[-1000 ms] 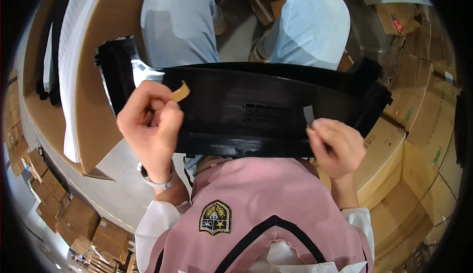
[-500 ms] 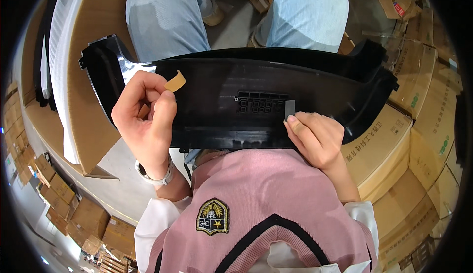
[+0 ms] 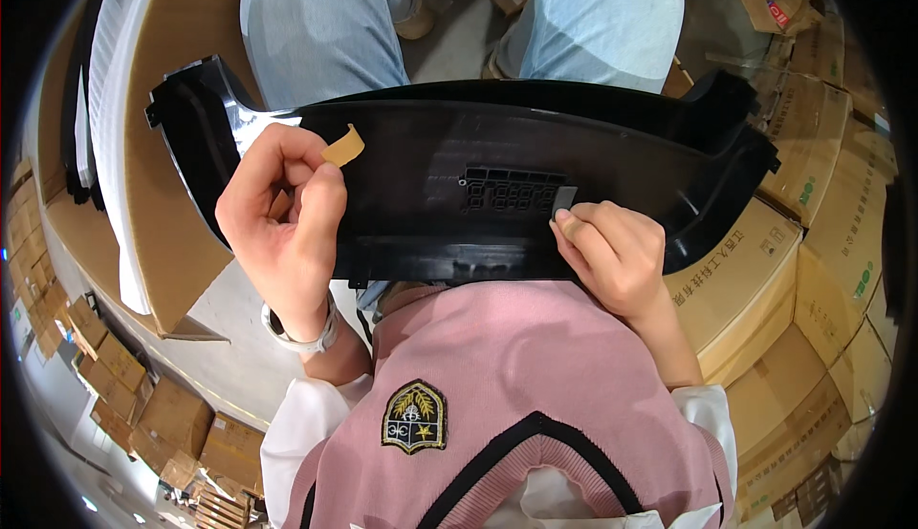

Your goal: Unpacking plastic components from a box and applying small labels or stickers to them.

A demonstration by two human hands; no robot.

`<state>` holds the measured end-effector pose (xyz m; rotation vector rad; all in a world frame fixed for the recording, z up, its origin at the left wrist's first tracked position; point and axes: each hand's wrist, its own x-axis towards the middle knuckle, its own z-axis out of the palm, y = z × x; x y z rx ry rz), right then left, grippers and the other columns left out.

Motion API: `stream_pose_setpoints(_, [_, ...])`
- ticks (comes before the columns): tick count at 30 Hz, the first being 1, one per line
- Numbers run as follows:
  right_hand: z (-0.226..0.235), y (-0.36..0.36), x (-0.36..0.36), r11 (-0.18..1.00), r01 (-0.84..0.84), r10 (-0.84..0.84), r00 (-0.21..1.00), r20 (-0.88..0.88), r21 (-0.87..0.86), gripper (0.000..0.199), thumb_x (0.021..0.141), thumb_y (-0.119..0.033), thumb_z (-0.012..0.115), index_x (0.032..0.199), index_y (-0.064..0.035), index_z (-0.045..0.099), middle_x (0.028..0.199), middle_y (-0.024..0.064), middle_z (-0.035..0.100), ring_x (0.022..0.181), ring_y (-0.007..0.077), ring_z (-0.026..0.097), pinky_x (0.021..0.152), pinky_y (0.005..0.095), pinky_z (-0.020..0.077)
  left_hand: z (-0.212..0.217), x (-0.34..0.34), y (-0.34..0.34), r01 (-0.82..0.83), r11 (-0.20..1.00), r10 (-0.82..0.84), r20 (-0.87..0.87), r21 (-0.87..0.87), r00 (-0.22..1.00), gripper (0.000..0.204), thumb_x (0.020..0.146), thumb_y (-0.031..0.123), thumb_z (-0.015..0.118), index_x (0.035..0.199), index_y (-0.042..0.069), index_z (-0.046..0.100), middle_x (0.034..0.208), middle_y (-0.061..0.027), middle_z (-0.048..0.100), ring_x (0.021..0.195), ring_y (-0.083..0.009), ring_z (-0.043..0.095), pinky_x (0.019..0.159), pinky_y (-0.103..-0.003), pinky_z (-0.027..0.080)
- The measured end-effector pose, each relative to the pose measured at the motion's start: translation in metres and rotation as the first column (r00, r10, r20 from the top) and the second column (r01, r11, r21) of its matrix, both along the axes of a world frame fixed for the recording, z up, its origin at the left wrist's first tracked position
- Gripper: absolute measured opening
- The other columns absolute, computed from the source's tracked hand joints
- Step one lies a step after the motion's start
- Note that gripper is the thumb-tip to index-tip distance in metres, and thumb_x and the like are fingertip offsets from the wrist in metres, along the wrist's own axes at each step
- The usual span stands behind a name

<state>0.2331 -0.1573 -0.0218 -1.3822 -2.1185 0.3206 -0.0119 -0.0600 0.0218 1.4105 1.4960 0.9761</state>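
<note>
A long black plastic panel (image 3: 411, 185) lies across my lap, its two ends curving upward. Near its middle is a recessed patch of digit-shaped segments (image 3: 512, 192). My left hand (image 3: 292, 209) is closed in a pinch above the panel's left part, holding a small curled yellowish paper strip (image 3: 345, 148). Between thumb and fingers of my right hand (image 3: 617, 247) is a small grey strip (image 3: 566, 198), held at the right end of the digit patch. Whether the grey strip touches the panel I cannot tell.
At the left stands an open cardboard box (image 3: 182, 147) with white foam sheet (image 3: 120, 147) along it. Cardboard cartons (image 3: 732, 280) are stacked at the right. More boxes (image 3: 172, 419) sit on the floor at the lower left. My knees (image 3: 320, 27) are beyond the panel.
My right hand has shifted slightly upward, and the grey strip now leans to the right. The panel has tilted and moved up a little. My left hand still holds the paper strip.
</note>
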Motion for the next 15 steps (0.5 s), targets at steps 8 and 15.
stream_pose_setpoints(8, [0.0,0.001,0.004,1.0,0.0,0.0,0.999,0.055,-0.015,0.014,0.071,0.0,0.069,0.069,-0.0012,0.056,0.066,0.0059,0.055,0.051,0.0153,0.053,0.042,0.0248,0.0416,-0.003,0.003,0.002,0.023,1.0,-0.023,0.006,-0.001,1.0,0.007,0.07,-0.006,0.054,0.074,-0.001,0.054,0.06,0.0074,0.038,0.053,0.0016,0.027,0.048,-0.017,0.018])
stream_pose_setpoints(15, [0.039,-0.011,0.037,0.873,-0.111,0.216,0.961,0.173,-0.475,0.028,0.069,-0.025,0.074,0.084,-0.0024,0.065,0.071,0.0054,0.057,0.066,0.02,0.056,0.053,0.0312,0.0466,0.0,-0.004,0.006,0.042,0.996,-0.048,0.077,0.078,0.996,0.006,0.066,-0.003,0.051,0.071,-0.002,0.05,0.071,0.0014,0.04,0.058,-0.0039,0.032,0.052,-0.019,0.023])
